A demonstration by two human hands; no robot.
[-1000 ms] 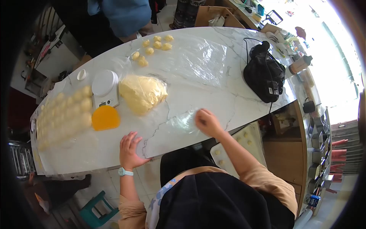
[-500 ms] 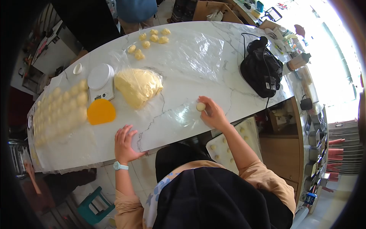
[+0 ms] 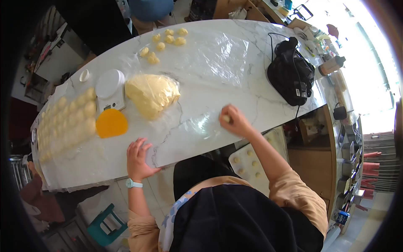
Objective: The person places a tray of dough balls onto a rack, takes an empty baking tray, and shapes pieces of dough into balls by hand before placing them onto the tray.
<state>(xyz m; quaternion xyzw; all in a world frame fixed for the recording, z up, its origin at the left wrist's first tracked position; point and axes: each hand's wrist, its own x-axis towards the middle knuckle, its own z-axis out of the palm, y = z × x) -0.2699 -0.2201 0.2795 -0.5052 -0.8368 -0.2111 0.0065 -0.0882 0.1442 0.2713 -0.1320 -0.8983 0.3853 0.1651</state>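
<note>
My right hand [image 3: 235,122] is curled around a small pale dough ball [image 3: 226,118] at the marble table's [image 3: 201,151] near side, beside a shiny clear plastic sheet. My left hand [image 3: 140,161] rests with spread fingers on the near table edge, holding nothing. Between and beyond my hands lies a large yellow dough mass [image 3: 152,95] in clear plastic. To its left are an orange scraper [image 3: 111,123] and a white scale [image 3: 111,90]. Rows of dough balls [image 3: 69,119] lie under plastic at the far left.
Several small dough pieces [image 3: 169,39] sit at the far edge. A black bag [image 3: 291,75] and a bottle [image 3: 331,66] stand at the right. Below the table is a tray [image 3: 252,164] of dough balls. A green stool [image 3: 108,227] is at lower left, near another person [image 3: 42,197].
My right hand closed, opened around the dough ball, and is now curled over it again, slightly further right. My left hand stays on the table edge. The view has shifted slightly.
</note>
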